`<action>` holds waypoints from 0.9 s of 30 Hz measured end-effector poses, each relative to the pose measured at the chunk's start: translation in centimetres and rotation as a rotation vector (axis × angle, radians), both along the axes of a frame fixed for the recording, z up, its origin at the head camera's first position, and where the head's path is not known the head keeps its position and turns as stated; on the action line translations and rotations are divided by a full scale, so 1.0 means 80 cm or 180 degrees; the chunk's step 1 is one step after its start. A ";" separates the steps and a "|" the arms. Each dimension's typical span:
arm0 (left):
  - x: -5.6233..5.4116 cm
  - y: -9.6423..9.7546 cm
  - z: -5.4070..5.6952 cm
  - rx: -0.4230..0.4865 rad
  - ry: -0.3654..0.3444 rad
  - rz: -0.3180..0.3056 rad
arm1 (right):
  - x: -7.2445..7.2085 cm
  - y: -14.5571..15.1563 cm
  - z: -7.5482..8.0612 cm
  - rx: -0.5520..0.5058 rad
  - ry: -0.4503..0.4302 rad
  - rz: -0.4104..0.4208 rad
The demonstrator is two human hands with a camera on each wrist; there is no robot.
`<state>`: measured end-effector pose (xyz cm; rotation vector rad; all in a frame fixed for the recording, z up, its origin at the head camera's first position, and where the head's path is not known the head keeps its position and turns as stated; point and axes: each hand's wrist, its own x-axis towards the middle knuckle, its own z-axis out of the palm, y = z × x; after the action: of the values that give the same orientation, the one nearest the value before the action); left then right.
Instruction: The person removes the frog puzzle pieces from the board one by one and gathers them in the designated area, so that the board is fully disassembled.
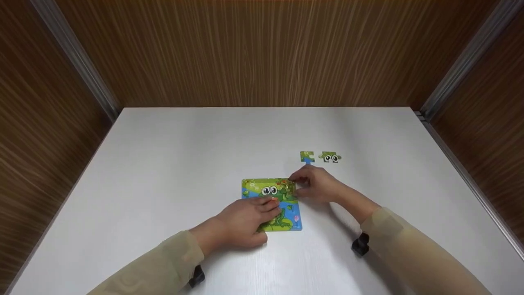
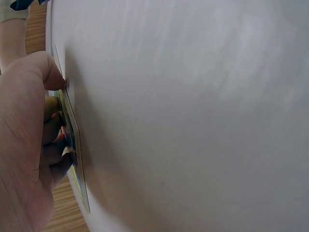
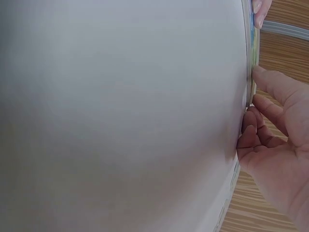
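Observation:
A square frog jigsaw puzzle (image 1: 292,211) in green and blue lies on the white table. My left hand (image 1: 245,221) rests across its lower left part, fingers extended over the frog's body and thumb at the near edge. In the left wrist view, the fingers (image 2: 55,133) reach over the puzzle's edge. At the top right corner, my right hand (image 1: 318,184) pinches a green corner puzzle piece (image 1: 288,187) with red spots between thumb and forefinger. The right wrist view shows the thumb (image 3: 273,82) at the board's edge and the other fingers curled below it.
Beyond my right hand lie two loose puzzle pieces: a green and blue one (image 1: 307,156) and one with frog eyes (image 1: 330,157). The white table (image 1: 172,155) is bounded by wood-grain panels (image 1: 262,53) at the back and both sides.

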<state>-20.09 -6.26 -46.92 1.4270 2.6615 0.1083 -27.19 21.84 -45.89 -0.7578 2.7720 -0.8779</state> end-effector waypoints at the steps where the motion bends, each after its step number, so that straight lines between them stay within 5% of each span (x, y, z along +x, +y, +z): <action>1: 0.000 0.000 0.000 -0.0001 0.0005 -0.0003 | 0.000 0.000 0.000 0.0001 -0.0005 -0.0003; 19: 0.000 0.001 0.000 0.0040 0.0038 -0.0025 | -0.007 0.017 -0.001 -0.0119 0.0332 0.0412; 27: 0.001 0.000 0.000 0.0066 0.0057 -0.0076 | -0.020 0.057 0.019 -0.0283 0.0291 0.0125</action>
<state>-20.04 -6.29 -46.94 1.4726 2.6644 0.1218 -28.80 26.37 -44.35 -0.8852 2.8017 -0.9887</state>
